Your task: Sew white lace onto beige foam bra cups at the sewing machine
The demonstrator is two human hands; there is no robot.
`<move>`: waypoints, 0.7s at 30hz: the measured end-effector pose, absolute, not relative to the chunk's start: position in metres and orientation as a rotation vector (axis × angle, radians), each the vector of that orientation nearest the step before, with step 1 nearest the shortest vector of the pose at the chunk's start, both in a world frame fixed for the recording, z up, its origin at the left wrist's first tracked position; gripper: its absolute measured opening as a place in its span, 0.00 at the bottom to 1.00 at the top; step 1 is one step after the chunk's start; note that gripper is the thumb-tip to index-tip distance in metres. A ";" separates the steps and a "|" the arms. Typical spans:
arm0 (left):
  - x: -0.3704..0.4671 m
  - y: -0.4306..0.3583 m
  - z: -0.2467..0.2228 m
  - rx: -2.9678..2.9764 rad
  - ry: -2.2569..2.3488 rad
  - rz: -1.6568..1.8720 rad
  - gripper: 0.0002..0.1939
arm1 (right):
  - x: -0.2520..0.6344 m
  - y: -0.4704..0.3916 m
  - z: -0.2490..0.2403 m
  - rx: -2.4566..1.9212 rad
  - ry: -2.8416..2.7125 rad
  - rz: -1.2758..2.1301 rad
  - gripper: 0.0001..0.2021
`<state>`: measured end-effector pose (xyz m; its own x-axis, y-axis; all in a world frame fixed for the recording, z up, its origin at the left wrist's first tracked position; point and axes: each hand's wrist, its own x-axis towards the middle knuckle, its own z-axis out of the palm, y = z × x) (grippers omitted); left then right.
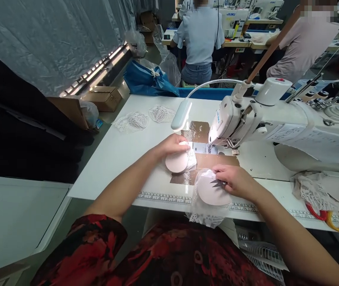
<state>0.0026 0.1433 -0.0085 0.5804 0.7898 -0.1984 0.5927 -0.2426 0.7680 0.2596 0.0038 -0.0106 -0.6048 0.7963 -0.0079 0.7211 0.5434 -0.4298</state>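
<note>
My left hand (172, 146) pinches the top edge of a pale round bra cup (176, 162) with white lace along its side, left of the sewing machine's needle area. My right hand (233, 180) is closed on small thread snips (218, 183), their dark blades pointing left over a second pale bra cup (209, 192). My right fingertips also touch that cup's upper edge. Its lace (207, 219) hangs over the table's front edge. The white sewing machine (224, 123) stands behind and right of my hands, with a lit lamp (182, 115) beside its head.
Two lace pieces (133, 121) lie at the table's back left. More lace (314, 190) lies at the right beside red-and-yellow handles (338, 220). A printed ruler strip (163, 198) runs along the front edge. Two people (199, 35) work beyond the table.
</note>
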 end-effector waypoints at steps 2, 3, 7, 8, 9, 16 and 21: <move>-0.002 0.133 -0.005 1.725 0.997 0.373 0.16 | 0.264 0.003 -0.006 -1.360 -2.448 0.702 0.12; -0.003 0.128 -0.005 1.618 0.944 0.406 0.16 | 0.264 0.004 -0.005 -1.393 -2.331 0.753 0.11; 0.000 0.118 -0.007 1.452 0.838 0.430 0.15 | 0.248 0.013 -0.008 -1.525 -1.847 0.945 0.16; 0.001 0.117 -0.009 1.443 0.826 0.429 0.16 | 0.241 0.017 -0.010 -1.535 -1.785 1.006 0.20; 0.001 0.117 -0.010 1.436 0.814 0.429 0.16 | 0.234 0.020 -0.011 -1.530 -1.742 1.064 0.24; -0.009 0.119 -0.010 1.525 0.668 0.378 0.17 | 0.202 0.032 -0.023 -1.398 -1.537 1.215 0.12; -0.017 0.122 -0.008 1.833 0.702 0.388 0.27 | 0.205 0.030 -0.030 -1.308 -1.469 1.301 0.12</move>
